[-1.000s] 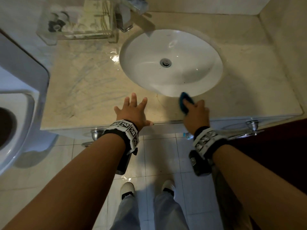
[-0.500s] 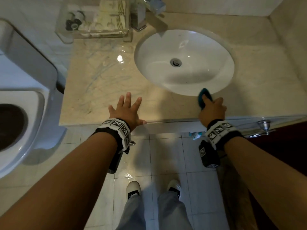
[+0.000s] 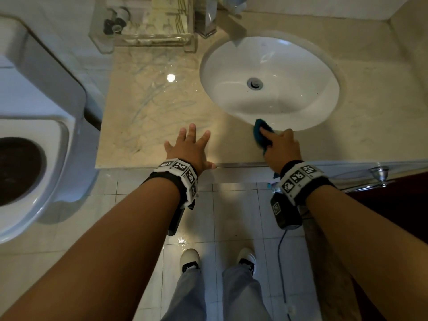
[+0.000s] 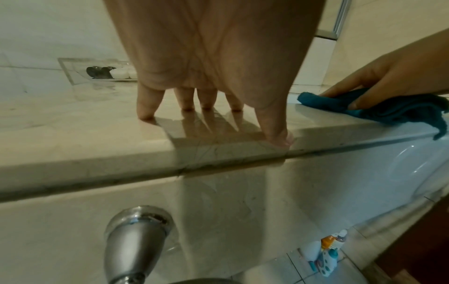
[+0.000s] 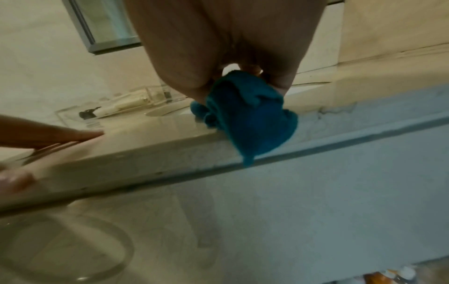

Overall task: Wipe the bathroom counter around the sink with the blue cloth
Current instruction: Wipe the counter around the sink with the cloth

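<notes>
The beige marble counter (image 3: 150, 107) holds a white oval sink (image 3: 268, 82). My right hand (image 3: 281, 144) grips the bunched blue cloth (image 3: 261, 135) and presses it on the counter strip at the sink's front rim. In the right wrist view the blue cloth (image 5: 250, 119) hangs partly over the counter's front edge under my right hand (image 5: 230, 57). My left hand (image 3: 188, 147) lies flat on the counter left of it, fingers spread, thumb at the edge. The left wrist view shows my left hand (image 4: 206, 100) touching the marble, with the blue cloth (image 4: 379, 109) to its right.
A clear tray of toiletries (image 3: 143, 24) and the faucet (image 3: 208, 22) stand at the counter's back. A toilet (image 3: 30, 158) sits close on the left. A metal bar with a knob (image 3: 379, 173) runs under the counter's front. A bottle (image 4: 325, 255) lies on the tiled floor.
My right hand slid the cloth rightward along the sink's front rim, then back left toward its middle. My left hand stayed flat in the same spot.
</notes>
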{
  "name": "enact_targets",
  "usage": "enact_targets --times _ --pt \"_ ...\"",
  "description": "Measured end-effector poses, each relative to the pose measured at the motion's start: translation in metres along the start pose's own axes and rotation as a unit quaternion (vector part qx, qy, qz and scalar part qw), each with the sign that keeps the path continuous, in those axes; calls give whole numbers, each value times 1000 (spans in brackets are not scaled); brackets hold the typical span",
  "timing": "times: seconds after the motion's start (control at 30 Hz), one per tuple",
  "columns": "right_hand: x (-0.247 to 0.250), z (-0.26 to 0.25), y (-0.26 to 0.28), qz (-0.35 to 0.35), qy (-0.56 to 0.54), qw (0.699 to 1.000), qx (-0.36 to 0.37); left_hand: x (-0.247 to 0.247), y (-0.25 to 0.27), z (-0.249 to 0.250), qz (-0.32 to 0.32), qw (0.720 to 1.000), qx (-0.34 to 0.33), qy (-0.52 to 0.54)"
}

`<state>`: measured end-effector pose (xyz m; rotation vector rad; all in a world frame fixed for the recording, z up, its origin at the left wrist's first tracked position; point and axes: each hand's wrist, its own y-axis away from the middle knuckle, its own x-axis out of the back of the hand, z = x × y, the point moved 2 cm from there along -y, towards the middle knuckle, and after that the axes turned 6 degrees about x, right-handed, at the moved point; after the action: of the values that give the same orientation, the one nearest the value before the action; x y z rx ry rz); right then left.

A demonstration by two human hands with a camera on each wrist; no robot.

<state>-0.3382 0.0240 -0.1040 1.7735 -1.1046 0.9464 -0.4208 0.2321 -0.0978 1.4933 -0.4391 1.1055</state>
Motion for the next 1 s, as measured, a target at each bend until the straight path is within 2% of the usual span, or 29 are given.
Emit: enact_targets --times 0.07,0.23,0.37,0.43,0.53,0.63,0.73,0.87,1.0 --pt "-8 -14 3 -4 -5 1000 -14 -1 -1 -1 2 1000 -2 -4" --pt "-38 -69 19 -42 -14 996 84 -2 -1 -2 3 1000 0 -12" --pt "-34 -56 31 -72 -7 992 100 8 0 -7 -27 1000 -5 1" --pt "-24 -45 38 -98 1 990 101 17 6 -10 -23 1000 -13 -16" --pt "0 -40 47 -128 -12 988 90 36 26 -8 12 1000 -21 3" --pt "36 -47 50 -74 -72 990 95 62 50 4 40 996 -52 66" --pt "82 -57 55 -13 -146 985 90 94 80 20 77 979 -92 163" --pt "130 -66 67 14 -271 960 74 125 116 47 110 951 -127 259" --pt "159 -74 79 -6 -368 927 65 144 141 65 121 945 -146 268"
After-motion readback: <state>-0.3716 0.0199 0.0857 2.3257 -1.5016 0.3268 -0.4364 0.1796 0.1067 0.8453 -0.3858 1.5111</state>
